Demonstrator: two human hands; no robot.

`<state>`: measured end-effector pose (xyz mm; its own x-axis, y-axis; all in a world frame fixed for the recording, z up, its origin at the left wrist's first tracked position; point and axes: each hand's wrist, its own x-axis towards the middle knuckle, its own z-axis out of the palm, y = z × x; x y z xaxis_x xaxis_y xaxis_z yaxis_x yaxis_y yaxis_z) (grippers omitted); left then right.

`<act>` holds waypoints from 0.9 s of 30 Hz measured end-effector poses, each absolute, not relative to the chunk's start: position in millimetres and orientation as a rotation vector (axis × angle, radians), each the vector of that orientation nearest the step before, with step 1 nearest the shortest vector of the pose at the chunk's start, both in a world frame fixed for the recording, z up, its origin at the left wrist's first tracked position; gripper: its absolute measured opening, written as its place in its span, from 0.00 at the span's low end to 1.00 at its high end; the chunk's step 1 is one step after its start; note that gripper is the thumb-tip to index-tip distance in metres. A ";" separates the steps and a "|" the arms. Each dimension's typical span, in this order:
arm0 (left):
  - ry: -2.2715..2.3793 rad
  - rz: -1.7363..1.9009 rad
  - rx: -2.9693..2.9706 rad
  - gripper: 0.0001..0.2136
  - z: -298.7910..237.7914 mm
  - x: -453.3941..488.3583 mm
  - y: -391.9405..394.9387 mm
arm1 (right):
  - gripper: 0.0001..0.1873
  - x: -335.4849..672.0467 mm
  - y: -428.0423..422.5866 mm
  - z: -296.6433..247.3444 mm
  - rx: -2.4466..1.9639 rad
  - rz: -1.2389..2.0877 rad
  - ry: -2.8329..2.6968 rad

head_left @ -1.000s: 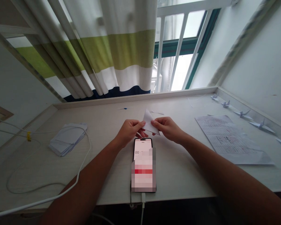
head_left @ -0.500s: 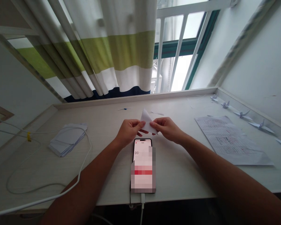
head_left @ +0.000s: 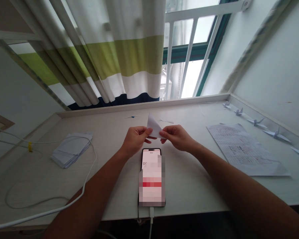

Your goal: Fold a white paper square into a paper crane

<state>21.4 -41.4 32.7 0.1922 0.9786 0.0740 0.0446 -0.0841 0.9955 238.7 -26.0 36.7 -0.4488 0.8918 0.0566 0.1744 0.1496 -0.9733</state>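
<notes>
Left fingers (head_left: pixel 148 132) and right fingers (head_left: pixel 164 134) pinch folded paper (head_left: pixel 154 127) at opposite sides.

One left hand (head_left: pixel 134 141) and one right hand (head_left: pixel 178 136) share a grip on one folded paper (head_left: pixel 153 125). One worktop (head_left: pixel 189 182) carries one phone (head_left: pixel 151 177), five folded paper birds (head_left: pixel 256 123), the fifth cut off at the right edge, at least one written sheet (head_left: pixel 246 151) and one pile of papers (head_left: pixel 68 149), its sheets uncountable. Three upright window bars (head_left: pixel 188 56) show behind.
</notes>
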 end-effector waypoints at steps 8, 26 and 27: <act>1.091 1.126 1.329 0.22 33.7 23.0 -41.0 | 0.27 240.5 -25.2 38.9 -1.136 1.251 -1.855; 1.133 1.108 1.323 0.23 38.3 19.0 -39.6 | 0.26 243.7 -26.0 40.0 -1.058 1.258 -1.931; 1.132 1.107 1.321 0.23 38.7 19.5 -40.0 | 0.27 243.9 -25.5 40.0 -1.072 1.240 -1.940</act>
